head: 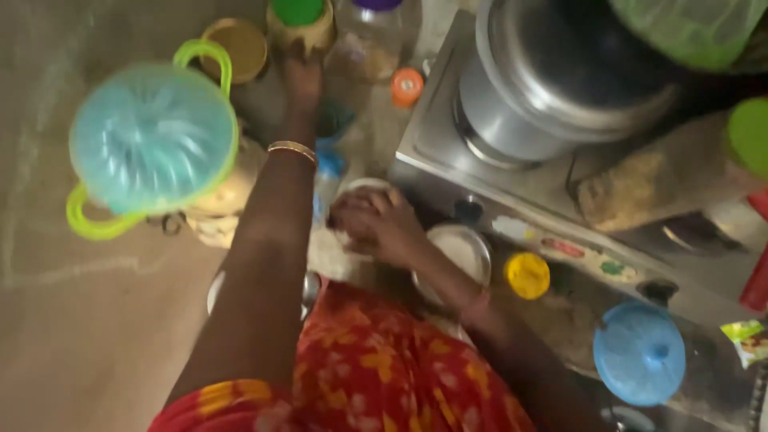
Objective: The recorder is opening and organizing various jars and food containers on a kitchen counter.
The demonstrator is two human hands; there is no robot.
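Two hands: left hand (302, 80) w/ round jar (302, 26)

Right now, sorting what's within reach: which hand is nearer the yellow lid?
Right. The right hand rests by a white bowl, a short way left of the yellow lid; the left hand reaches up to a green-lidded jar.

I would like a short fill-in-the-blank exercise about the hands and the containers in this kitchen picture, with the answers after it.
1. The left hand reaches a jar with a ____ lid.
2. The left wrist wears a thin ____.
3. The basket with a pale blue cover has ____ handles.
4. A steel pot stands on the ____.

Answers: green; bangle; green; stove
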